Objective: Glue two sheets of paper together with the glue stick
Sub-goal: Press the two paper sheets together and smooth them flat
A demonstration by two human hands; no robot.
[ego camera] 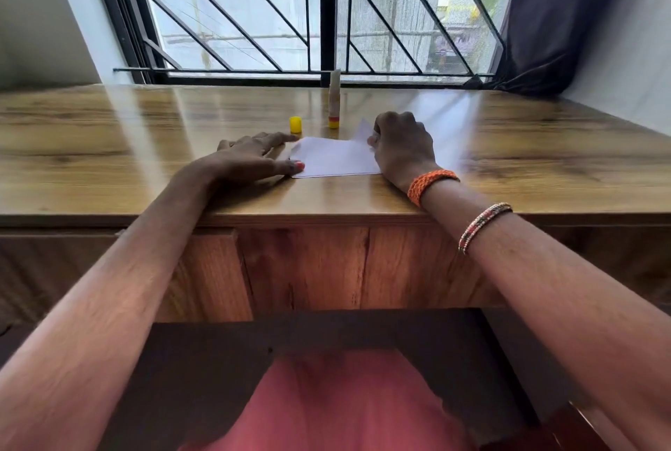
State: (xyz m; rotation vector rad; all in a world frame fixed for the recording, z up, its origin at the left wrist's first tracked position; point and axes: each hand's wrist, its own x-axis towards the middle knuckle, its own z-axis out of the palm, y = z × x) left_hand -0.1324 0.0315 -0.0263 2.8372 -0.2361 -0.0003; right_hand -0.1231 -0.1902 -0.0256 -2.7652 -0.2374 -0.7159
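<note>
Head view: a wooden desk [145, 145] fills the middle of the frame, with a barred window [319, 7] across the top and a dark curtain [552, 14] at the upper right. Just above centre lies a white sheet of paper [334, 158] flat on the desk. The left hand [254, 160] rests on the sheet's left edge, fingers spread and laid flat, thumb pressing the near left corner. The right hand [403, 145] sits at the sheet's right side, curled, its fingertips pinching a lifted white paper corner [363, 131] — whether this is a second sheet or the same one I cannot tell. Behind the paper, toward the window, the glue stick [334, 102] stands upright and uncapped, and its yellow cap [296, 124] stands just to its left — apart from it. Bracelets [432, 185] circle the right wrist.
</note>
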